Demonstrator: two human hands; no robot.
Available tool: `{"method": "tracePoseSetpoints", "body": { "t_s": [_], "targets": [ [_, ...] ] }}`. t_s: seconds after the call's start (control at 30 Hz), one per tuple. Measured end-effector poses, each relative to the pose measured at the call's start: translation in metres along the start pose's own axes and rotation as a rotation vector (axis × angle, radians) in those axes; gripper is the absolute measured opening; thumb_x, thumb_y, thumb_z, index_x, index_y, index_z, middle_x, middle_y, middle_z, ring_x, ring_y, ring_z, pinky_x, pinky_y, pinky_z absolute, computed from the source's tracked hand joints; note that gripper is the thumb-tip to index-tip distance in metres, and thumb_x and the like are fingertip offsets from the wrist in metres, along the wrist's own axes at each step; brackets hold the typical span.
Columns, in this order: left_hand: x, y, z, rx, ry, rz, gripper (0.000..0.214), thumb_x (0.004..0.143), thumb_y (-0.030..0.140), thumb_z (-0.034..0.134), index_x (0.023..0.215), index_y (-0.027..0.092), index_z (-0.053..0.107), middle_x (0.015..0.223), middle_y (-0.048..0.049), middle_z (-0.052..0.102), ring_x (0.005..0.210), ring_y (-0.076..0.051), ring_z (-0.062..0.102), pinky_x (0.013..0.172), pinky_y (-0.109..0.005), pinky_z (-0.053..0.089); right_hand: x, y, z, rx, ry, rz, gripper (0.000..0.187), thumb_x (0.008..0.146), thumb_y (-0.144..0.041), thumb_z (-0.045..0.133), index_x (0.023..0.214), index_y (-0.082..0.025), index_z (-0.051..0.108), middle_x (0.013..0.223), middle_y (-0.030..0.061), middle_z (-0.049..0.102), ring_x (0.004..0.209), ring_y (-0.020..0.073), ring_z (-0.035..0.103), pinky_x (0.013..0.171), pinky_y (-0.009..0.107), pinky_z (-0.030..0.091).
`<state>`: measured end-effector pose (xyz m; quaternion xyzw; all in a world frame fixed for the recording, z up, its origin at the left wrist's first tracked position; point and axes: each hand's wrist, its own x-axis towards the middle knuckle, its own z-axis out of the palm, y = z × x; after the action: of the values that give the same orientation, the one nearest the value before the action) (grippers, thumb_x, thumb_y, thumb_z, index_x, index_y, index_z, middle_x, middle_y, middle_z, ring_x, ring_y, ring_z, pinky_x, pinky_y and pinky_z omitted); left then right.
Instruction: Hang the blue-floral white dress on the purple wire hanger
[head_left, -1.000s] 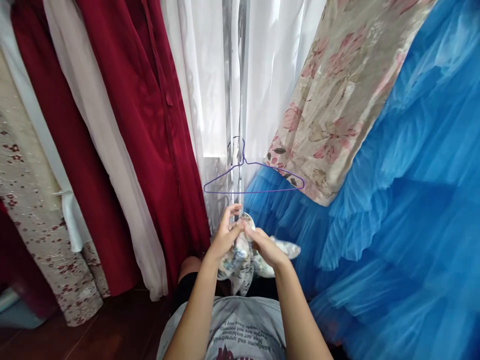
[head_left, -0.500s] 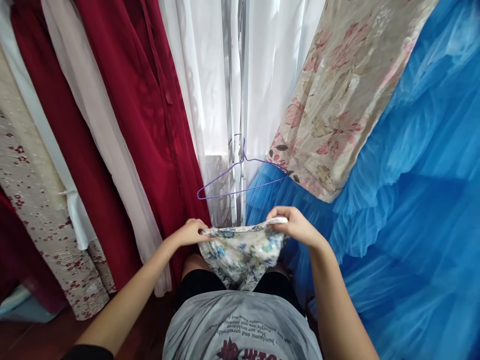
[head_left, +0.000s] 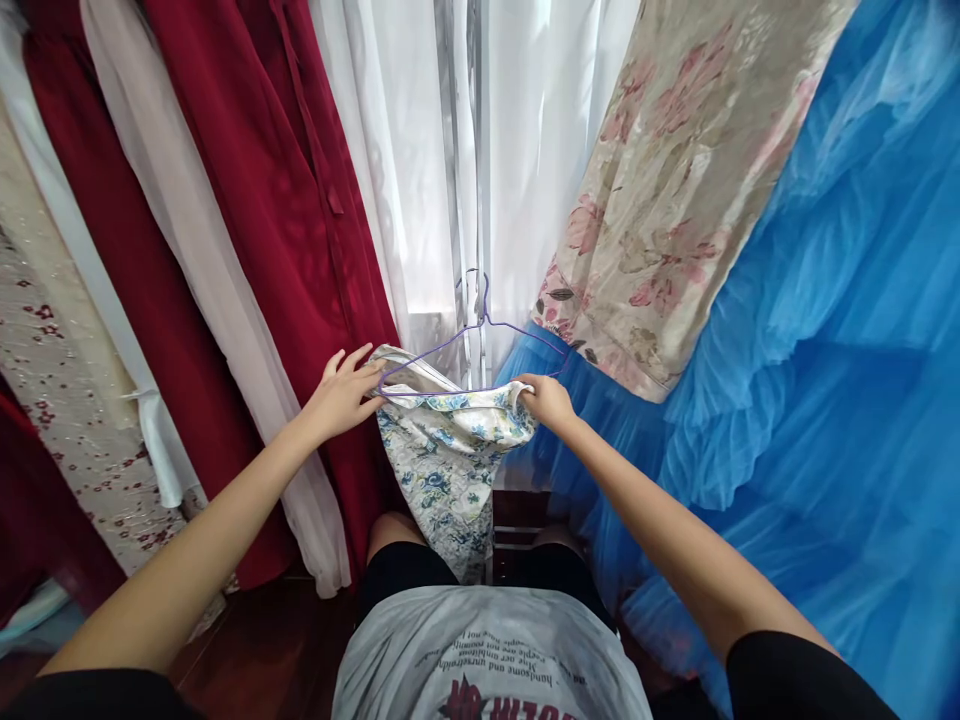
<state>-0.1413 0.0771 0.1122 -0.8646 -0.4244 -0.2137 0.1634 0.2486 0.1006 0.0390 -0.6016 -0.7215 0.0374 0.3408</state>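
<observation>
A purple wire hanger (head_left: 441,349) hangs in the middle against a vertical metal strip. A white garment with a blue floral print (head_left: 446,470) droops at its lower bar; its exact kind cannot be made out. At the garment's left end, my left hand (head_left: 337,398) has the top edge between thumb and fingers, with some fingers spread, beside the hanger's left corner. My right hand (head_left: 549,401) is closed on the opposite end of the garment's edge, just below the hanger's right arm. The garment's opening lies around the hanger's left corner.
Dark red dresses (head_left: 255,200) and a pale pink one (head_left: 195,260) hang on the left. White curtain-like fabric (head_left: 540,120) is behind the hanger. A beige floral dress (head_left: 675,220) and blue tulle (head_left: 847,430) fill the right side.
Both hands have moved up and forward, bringing the floral garment from my lap to the hanger. The garment's left end now meets the hanger's left corner, and the left fingers have spread.
</observation>
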Motion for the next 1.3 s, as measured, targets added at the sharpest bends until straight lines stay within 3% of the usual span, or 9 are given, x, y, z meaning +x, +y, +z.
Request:
{"method": "tracePoseSetpoints", "body": {
  "t_s": [0.13, 0.33, 0.53, 0.7, 0.83, 0.97, 1.1, 1.2, 1.3],
  "targets": [
    [0.005, 0.009, -0.018, -0.01, 0.048, 0.063, 0.036, 0.088, 0.037, 0.054, 0.118, 0.027, 0.071, 0.145, -0.005, 0.058, 0.151, -0.032, 0.025, 0.122, -0.061, 0.007, -0.009, -0.007, 0.0, -0.075, -0.002, -0.007, 0.033, 0.084, -0.02, 0.056, 0.111, -0.025, 0.075, 0.102, 0.0088, 0.079, 0.097, 0.0278, 0.07, 0.073, 0.029, 0.044],
    [-0.01, -0.016, -0.031, 0.097, 0.007, 0.056, 0.026, 0.086, 0.044, 0.056, 0.084, 0.026, 0.075, 0.136, -0.0054, 0.066, 0.149, -0.036, 0.03, 0.12, -0.065, 0.006, -0.008, -0.013, -0.01, -0.086, -0.032, -0.042, 0.027, 0.085, -0.025, 0.056, 0.104, -0.025, 0.075, 0.094, 0.0065, 0.078, 0.088, 0.025, 0.069, 0.066, 0.027, 0.037],
    [-0.021, -0.015, -0.042, 0.126, -0.009, 0.074, 0.03, 0.086, 0.049, 0.059, 0.08, 0.027, 0.078, 0.138, -0.0053, 0.065, 0.146, -0.037, 0.034, 0.12, -0.065, 0.007, -0.016, -0.027, -0.008, -0.056, -0.018, -0.044, 0.022, 0.084, -0.027, 0.056, 0.093, -0.022, 0.075, 0.088, 0.0083, 0.077, 0.084, 0.0244, 0.068, 0.063, 0.027, 0.035],
    [0.014, 0.01, -0.048, -0.003, 0.07, 0.071, 0.033, 0.089, 0.051, 0.057, 0.086, 0.025, 0.078, 0.142, -0.0061, 0.061, 0.146, -0.038, 0.034, 0.119, -0.064, 0.017, -0.025, -0.043, -0.011, -0.039, -0.032, -0.051, 0.023, 0.085, -0.029, 0.056, 0.094, -0.021, 0.075, 0.087, 0.0073, 0.077, 0.082, 0.0225, 0.067, 0.065, 0.026, 0.036],
    [0.058, 0.042, -0.033, -0.206, 0.127, 0.089, 0.029, 0.089, 0.048, 0.06, 0.088, 0.021, 0.071, 0.134, -0.0088, 0.065, 0.125, -0.031, 0.056, 0.106, -0.045, 0.043, -0.033, -0.048, -0.013, -0.007, -0.03, -0.088, 0.023, 0.082, -0.026, 0.055, 0.091, -0.021, 0.075, 0.08, 0.0064, 0.075, 0.076, 0.0221, 0.064, 0.063, 0.027, 0.035],
    [0.08, 0.055, -0.007, -0.244, 0.316, -0.069, 0.033, 0.085, 0.041, 0.065, 0.11, 0.02, 0.061, 0.11, -0.0082, 0.067, 0.094, -0.024, 0.064, 0.084, -0.035, 0.05, -0.04, -0.026, -0.02, 0.12, 0.06, -0.111, 0.032, 0.077, -0.02, 0.052, 0.101, -0.022, 0.073, 0.078, 0.0032, 0.072, 0.069, 0.0201, 0.061, 0.064, 0.027, 0.038],
    [0.08, 0.051, 0.009, -0.231, 0.351, -0.104, 0.024, 0.09, 0.043, 0.058, 0.097, 0.02, 0.063, 0.096, -0.0062, 0.065, 0.088, -0.023, 0.062, 0.081, -0.033, 0.047, -0.032, 0.016, -0.038, 0.286, 0.412, 0.016, 0.054, 0.08, -0.024, 0.052, 0.133, -0.017, 0.056, 0.081, 0.0034, 0.07, 0.07, 0.0214, 0.06, 0.067, 0.029, 0.043],
    [0.078, 0.046, 0.011, -0.217, 0.308, -0.105, 0.029, 0.094, 0.047, 0.053, 0.09, 0.021, 0.065, 0.095, -0.0067, 0.066, 0.087, -0.024, 0.062, 0.08, -0.033, 0.045, -0.017, 0.043, -0.063, 0.401, 0.405, 0.075, 0.031, 0.081, -0.036, 0.059, 0.1, -0.013, 0.069, 0.075, 0.0053, 0.068, 0.072, 0.0232, 0.06, 0.066, 0.03, 0.044],
    [0.076, 0.033, 0.012, -0.27, 0.318, -0.193, 0.032, 0.092, 0.05, 0.055, 0.103, 0.021, 0.063, 0.099, -0.007, 0.068, 0.087, -0.023, 0.061, 0.078, -0.032, 0.044, -0.006, 0.059, -0.093, 0.524, 0.157, 0.122, 0.032, 0.078, -0.044, 0.07, 0.066, -0.015, 0.063, 0.056, 0.0022, 0.059, 0.057, 0.0194, 0.055, 0.056, 0.029, 0.042]
  ]
}}
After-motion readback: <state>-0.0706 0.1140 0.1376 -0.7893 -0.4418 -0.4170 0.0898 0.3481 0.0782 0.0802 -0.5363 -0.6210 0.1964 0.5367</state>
